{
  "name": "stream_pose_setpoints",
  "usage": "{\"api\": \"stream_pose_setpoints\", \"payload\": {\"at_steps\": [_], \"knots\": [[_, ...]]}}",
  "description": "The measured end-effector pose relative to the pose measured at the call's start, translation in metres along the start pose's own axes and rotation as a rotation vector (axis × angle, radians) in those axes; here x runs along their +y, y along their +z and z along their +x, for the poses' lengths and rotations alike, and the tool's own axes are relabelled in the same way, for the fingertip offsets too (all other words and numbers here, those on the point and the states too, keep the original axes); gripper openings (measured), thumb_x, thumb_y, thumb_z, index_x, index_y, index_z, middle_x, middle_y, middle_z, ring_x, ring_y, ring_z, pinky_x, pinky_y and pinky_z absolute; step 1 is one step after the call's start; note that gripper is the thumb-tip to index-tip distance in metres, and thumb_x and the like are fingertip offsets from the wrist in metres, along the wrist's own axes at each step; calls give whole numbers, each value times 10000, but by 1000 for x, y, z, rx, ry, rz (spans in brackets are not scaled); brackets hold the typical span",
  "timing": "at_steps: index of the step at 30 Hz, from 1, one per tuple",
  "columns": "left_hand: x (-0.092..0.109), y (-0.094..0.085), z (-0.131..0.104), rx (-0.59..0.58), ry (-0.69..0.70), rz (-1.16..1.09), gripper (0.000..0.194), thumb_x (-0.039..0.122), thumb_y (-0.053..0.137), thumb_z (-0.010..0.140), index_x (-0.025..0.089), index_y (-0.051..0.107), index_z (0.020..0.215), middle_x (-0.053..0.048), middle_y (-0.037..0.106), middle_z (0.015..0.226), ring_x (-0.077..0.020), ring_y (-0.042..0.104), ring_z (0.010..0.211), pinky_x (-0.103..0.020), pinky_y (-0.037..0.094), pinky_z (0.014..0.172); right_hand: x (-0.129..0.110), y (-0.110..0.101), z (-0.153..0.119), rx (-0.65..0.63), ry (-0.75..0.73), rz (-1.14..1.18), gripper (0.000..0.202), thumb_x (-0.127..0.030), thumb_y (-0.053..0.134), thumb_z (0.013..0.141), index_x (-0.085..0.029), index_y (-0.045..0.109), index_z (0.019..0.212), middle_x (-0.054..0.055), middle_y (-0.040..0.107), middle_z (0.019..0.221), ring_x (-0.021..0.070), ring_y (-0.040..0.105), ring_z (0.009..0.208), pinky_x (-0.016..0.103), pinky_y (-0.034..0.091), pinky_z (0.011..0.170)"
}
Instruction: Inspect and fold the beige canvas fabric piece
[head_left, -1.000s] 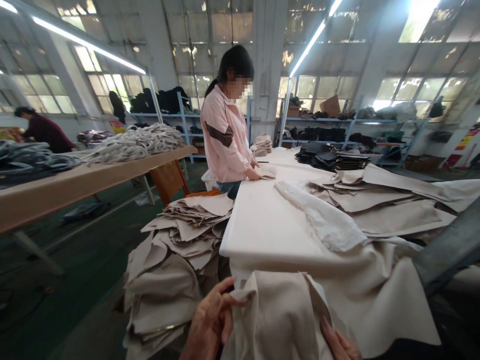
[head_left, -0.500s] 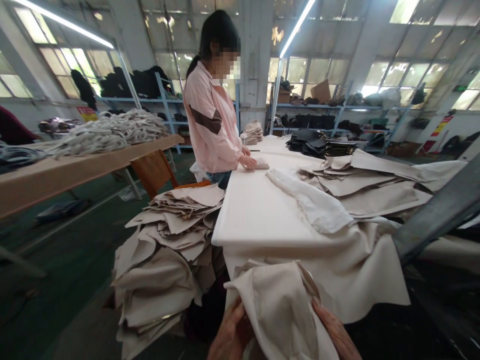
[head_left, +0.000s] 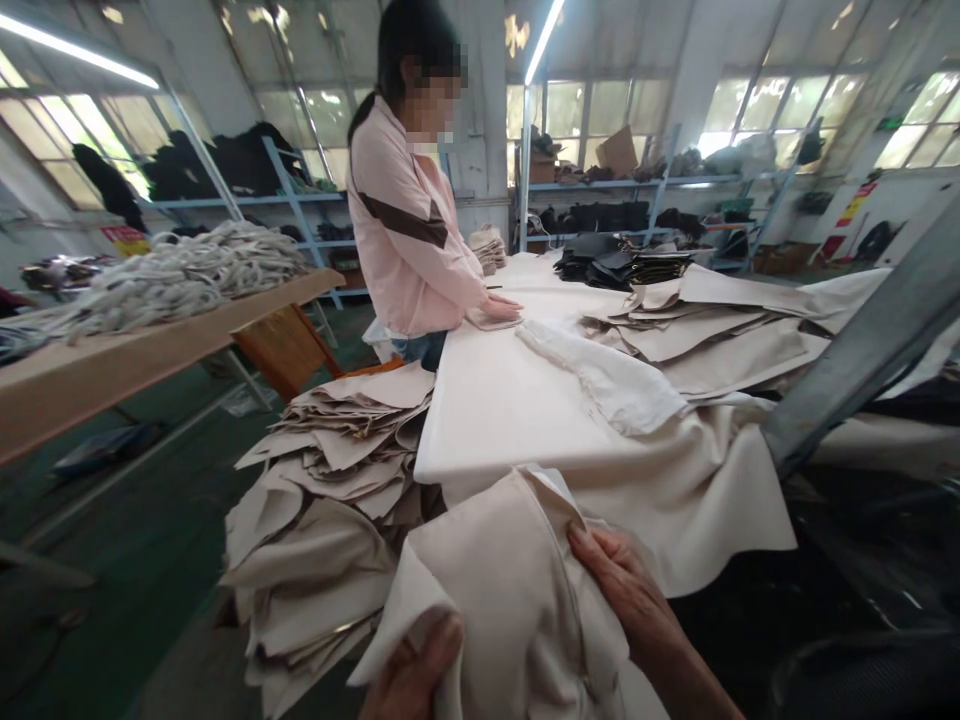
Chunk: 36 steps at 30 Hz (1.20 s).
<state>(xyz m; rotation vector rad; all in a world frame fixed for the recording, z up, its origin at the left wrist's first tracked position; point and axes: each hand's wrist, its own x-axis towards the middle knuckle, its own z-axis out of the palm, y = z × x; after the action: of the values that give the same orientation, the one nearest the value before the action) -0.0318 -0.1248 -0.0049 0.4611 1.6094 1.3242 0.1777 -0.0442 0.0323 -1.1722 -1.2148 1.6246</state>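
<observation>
One beige cut piece of woven fabric (head_left: 502, 590) occupies the lower centre of the frame, draped over and between both hands, in front of the near edge of the long white-covered cutting table (head_left: 495, 410). The left hand (head_left: 416, 675), at the bottom edge of the frame, pinches the lower left fold of this piece; only the thumb and part of the palm are visible. The right hand (head_left: 626, 590), lower centre-right, lies with extended fingers on top of the piece and presses it along a fold; whether its thumb closes beneath the cloth cannot be determined.

One tall stack of beige fabric pieces (head_left: 330, 500) stands left of the hands, just beside the table edge. One crumpled white cloth strip (head_left: 600, 380) lies on the table at centre. One spread of overlapping beige panels (head_left: 712, 330) covers the table at centre-right. One pile of black fabric pieces (head_left: 622, 265) sits at the far end.

One person in a pink jacket with a brown stripe (head_left: 405, 240) stands at the table's left side, upper centre, both hands on a small folded piece. One wooden table (head_left: 150, 345) at left carries one heap of pale cord (head_left: 172, 275).
</observation>
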Motion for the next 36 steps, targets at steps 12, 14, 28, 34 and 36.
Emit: {"api": "stream_pose_setpoints", "payload": {"at_steps": [12, 14, 28, 34, 36], "knots": [[-37, 35, 57, -37, -93, -9, 491, 523, 733, 526, 101, 594, 735, -25, 606, 582, -144, 541, 530, -229, 400, 460, 67, -60, -20, 76, 14, 125, 372, -479, 480, 858, -162, 617, 994, 67, 615, 835, 159, 533, 678, 272, 437, 617], [-43, 38, 59, -5, -102, -22, 472, 514, 736, 525, 105, 586, 708, -19, 607, 583, -131, 535, 509, -229, 411, 466, 74, -63, -33, -72, 5, 229, 421, -397, 558, 824, -175, 540, 1182, 88, 615, 990, 181, 573, 803, 299, 460, 717], [-33, 41, 55, 223, 7, -83, 352, 457, 668, 637, 128, 544, 645, 2, 564, 534, -112, 497, 438, -235, 420, 457, 101, -55, -39, 355, -12, -501, 310, -358, 473, 837, -158, 449, 602, -42, 380, 540, 89, 404, 481, 212, 281, 460], [-45, 41, 62, 161, 120, 36, 477, 585, 652, 642, 120, 546, 645, 0, 543, 553, -95, 448, 462, -211, 350, 427, 113, -63, -36, 537, -84, -727, 217, -359, 515, 830, -155, 573, 873, -18, 502, 622, 125, 475, 545, 248, 366, 554], [-52, 42, 63, 143, 107, 80, 493, 600, 641, 650, 122, 527, 614, 14, 505, 524, -85, 412, 446, -211, 337, 422, 109, -62, -39, 662, -228, -840, 290, -348, 544, 827, -142, 560, 1031, 10, 565, 721, 133, 518, 590, 257, 412, 613]]}}
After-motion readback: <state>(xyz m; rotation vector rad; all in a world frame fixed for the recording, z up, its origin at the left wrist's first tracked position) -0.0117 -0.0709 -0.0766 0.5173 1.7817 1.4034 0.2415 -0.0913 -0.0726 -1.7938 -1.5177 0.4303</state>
